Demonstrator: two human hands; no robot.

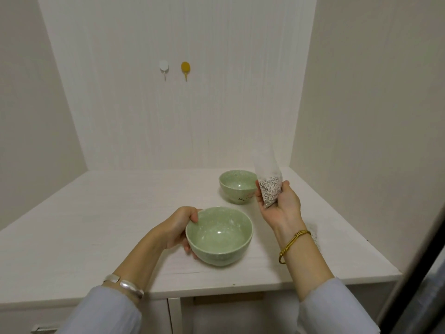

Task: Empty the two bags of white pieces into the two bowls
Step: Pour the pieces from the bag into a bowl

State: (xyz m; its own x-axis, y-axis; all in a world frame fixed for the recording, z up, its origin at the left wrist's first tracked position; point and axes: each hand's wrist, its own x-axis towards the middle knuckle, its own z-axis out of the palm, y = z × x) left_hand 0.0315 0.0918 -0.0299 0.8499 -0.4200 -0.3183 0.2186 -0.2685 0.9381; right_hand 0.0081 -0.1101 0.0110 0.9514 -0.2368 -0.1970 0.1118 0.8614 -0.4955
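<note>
Two pale green ceramic bowls are being shown on the white countertop [96, 213]. The near bowl [219, 236] is being gripped at its left side by the left hand [179, 227], the thumb hooked over the rim and the fingers wrapped beneath. The far bowl [237, 186] is sitting untouched, well behind it. Only one clear plastic bag [268, 184] is being seen; it is being held upright in the right hand [280, 206], fingers curled around its lower half, where the white pieces [269, 191] are gathered. Neither bowl's hollow is showing any pieces. One bracelet is being worn on each wrist: silver [124, 284] left, gold [292, 244] right. Two wall hooks are being seen, one white [164, 66] and one yellow [185, 68].
</note>
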